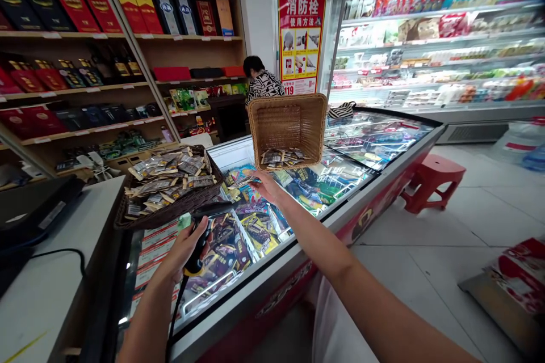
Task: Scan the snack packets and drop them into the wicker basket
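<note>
My left hand [187, 247] is wrapped round a black handheld barcode scanner [200, 247], whose cord hangs down. My right hand [264, 186] pinches a small snack packet [243, 182] just below the front of a tan wicker basket [321, 130]. Tilted toward me, that basket has several small packets [283, 157] at its lower side. Left of my hands, a dark brown wicker basket [170, 207] is heaped with similar packets [166, 176]. Both baskets are on the glass top of a chest freezer [272, 272].
A counter [91, 232] with a black device [38, 210] stands at the left. Behind the freezer are shelves of boxes [68, 3] and a person [261, 82] in a patterned top. A red stool [436, 178] and a lit refrigerated display [434, 39] are on the right.
</note>
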Tool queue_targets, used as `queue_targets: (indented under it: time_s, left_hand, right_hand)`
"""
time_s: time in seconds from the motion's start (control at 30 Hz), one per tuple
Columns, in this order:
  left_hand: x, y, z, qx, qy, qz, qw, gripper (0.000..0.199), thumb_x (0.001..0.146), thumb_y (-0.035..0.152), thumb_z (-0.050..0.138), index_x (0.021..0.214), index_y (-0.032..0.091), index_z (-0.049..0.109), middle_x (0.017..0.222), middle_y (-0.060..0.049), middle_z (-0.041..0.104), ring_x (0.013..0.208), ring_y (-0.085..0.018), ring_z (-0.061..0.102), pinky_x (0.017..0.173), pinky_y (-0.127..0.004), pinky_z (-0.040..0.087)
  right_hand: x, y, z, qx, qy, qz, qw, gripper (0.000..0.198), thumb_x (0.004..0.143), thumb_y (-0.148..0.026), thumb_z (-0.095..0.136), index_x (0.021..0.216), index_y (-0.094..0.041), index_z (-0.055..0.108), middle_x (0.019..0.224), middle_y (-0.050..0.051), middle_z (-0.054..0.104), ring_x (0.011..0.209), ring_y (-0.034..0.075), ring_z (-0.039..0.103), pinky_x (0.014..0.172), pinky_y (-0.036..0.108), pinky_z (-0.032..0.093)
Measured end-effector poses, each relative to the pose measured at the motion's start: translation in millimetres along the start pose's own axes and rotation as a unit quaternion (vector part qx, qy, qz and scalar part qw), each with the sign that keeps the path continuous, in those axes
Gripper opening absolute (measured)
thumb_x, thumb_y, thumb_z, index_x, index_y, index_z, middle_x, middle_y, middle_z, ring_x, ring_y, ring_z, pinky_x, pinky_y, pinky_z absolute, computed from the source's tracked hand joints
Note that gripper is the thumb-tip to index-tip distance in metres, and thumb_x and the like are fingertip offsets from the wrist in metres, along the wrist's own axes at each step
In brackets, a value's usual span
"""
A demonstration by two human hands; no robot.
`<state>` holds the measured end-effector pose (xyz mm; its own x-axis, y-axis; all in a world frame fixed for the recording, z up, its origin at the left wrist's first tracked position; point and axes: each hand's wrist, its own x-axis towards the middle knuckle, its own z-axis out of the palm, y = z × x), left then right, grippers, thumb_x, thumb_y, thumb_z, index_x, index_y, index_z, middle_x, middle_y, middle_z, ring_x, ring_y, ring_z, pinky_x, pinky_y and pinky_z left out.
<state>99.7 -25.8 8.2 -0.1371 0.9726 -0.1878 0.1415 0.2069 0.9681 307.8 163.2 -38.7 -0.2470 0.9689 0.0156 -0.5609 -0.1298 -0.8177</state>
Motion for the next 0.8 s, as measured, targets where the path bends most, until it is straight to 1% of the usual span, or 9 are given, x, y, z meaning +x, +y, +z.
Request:
queue_targets:
  time_s: [0.13, 0.2, 0.23, 0.33, 0.43, 0.57, 0.67, 0.73, 0.8]
  left_hand:
    - [0.9, 1.0, 1.2, -0.006, -0.002, -0.01, 1.0, 0.064, 0.065, 0.078, 0.08, 0.077, 0.02, 0.056, 0.062, 0.003, 0.059, 0.043, -0.009, 0.044, 0.044, -0.024, 0.038]
    - [0.4, 1.0, 1.6, -0.01, 0.005, -0.01, 1.0, 0.063, 0.066, 0.078, 0.08, 0.079, 0.02, 0.057, 0.062, 0.003, 0.06, 0.043, -0.009, 0.045, 0.043, -0.024, 0.039]
    - [0.3, 0.9, 1.7, -0.012, 0.008, -0.009, 1.0, 0.064, 0.066, 0.078, 0.08, 0.079, 0.021, 0.056, 0.062, 0.003, 0.06, 0.043, -0.009, 0.045, 0.042, -0.023, 0.039]
    - [-0.4, 0.6, 2.3, -0.014, 0.01, -0.012, 1.0, 0.065, 0.064, 0.079, 0.08, 0.079, 0.021, 0.056, 0.061, 0.003, 0.06, 0.042, -0.009, 0.046, 0.04, -0.022, 0.038]
    - [-1.5, 2.4, 3.4, -0.003, 0.008, -0.017, 1.0, 0.065, 0.064, 0.08, 0.079, 0.078, 0.021, 0.056, 0.058, 0.004, 0.057, 0.041, -0.009, 0.044, 0.039, -0.022, 0.035]
    - [-2.0, 5.8, 4.4, 0.009, -0.002, -0.002, 1.0, 0.064, 0.065, 0.081, 0.077, 0.074, 0.022, 0.051, 0.056, 0.005, 0.055, 0.041, -0.01, 0.043, 0.042, -0.023, 0.035]
    - [-0.8, 5.0, 3.8, 0.01, -0.005, 0.006, 1.0, 0.066, 0.065, 0.083, 0.076, 0.074, 0.023, 0.051, 0.054, 0.005, 0.054, 0.042, -0.01, 0.044, 0.045, -0.024, 0.037]
    - [-0.1, 2.9, 2.8, 0.01, -0.006, 0.013, 1.0, 0.066, 0.065, 0.083, 0.076, 0.074, 0.022, 0.051, 0.054, 0.004, 0.055, 0.042, -0.01, 0.044, 0.045, -0.024, 0.037]
    - [0.3, 0.2, 1.9, 0.012, -0.01, 0.022, 1.0, 0.065, 0.068, 0.083, 0.074, 0.075, 0.022, 0.052, 0.057, 0.003, 0.058, 0.042, -0.009, 0.044, 0.045, -0.024, 0.036]
  right_hand:
    - [1.3, 4.9, -4.0, -0.069, -0.016, -0.017, 0.997, 0.013, 0.061, -0.018, 0.069, 0.066, -0.021, 0.058, 0.066, -0.005, 0.055, 0.062, 0.01, 0.046, 0.06, 0.022, 0.039]
    - [4.2, 9.1, -6.1, -0.103, -0.017, -0.011, 0.994, 0.012, 0.058, -0.013, 0.065, 0.067, -0.02, 0.06, 0.064, -0.006, 0.054, 0.061, 0.01, 0.044, 0.059, 0.022, 0.035]
    - [5.9, 11.3, -7.1, -0.117, -0.017, -0.005, 0.993, 0.013, 0.057, -0.012, 0.064, 0.067, -0.02, 0.061, 0.063, -0.006, 0.055, 0.062, 0.011, 0.046, 0.059, 0.022, 0.034]
    - [10.0, 16.1, -9.6, -0.144, 0.003, 0.013, 0.989, 0.018, 0.056, -0.009, 0.066, 0.072, -0.018, 0.067, 0.066, -0.005, 0.062, 0.068, 0.012, 0.054, 0.065, 0.022, 0.037]
    - [10.8, 16.0, -11.7, -0.142, 0.021, 0.015, 0.99, 0.023, 0.057, -0.011, 0.075, 0.079, -0.017, 0.072, 0.071, -0.004, 0.067, 0.074, 0.013, 0.059, 0.07, 0.022, 0.042]
    - [7.3, 10.1, -14.3, -0.126, 0.019, -0.008, 0.992, 0.034, 0.057, -0.017, 0.085, 0.087, -0.017, 0.07, 0.078, -0.003, 0.069, 0.075, 0.013, 0.063, 0.075, 0.024, 0.047]
    - [4.4, 5.9, -15.6, -0.132, 0.066, -0.047, 0.988, 0.053, 0.055, -0.017, 0.089, 0.103, -0.021, 0.066, 0.081, -0.006, 0.065, 0.073, 0.012, 0.063, 0.072, 0.025, 0.049]
    - [3.9, 4.4, -16.1, -0.139, 0.102, -0.059, 0.983, 0.063, 0.057, -0.02, 0.089, 0.113, -0.025, 0.063, 0.081, -0.007, 0.064, 0.071, 0.013, 0.062, 0.068, 0.024, 0.048]
    - [5.0, 3.9, -16.3, -0.141, 0.124, -0.056, 0.981, 0.059, 0.059, -0.022, 0.088, 0.112, -0.025, 0.063, 0.077, -0.007, 0.064, 0.067, 0.012, 0.059, 0.062, 0.022, 0.046]
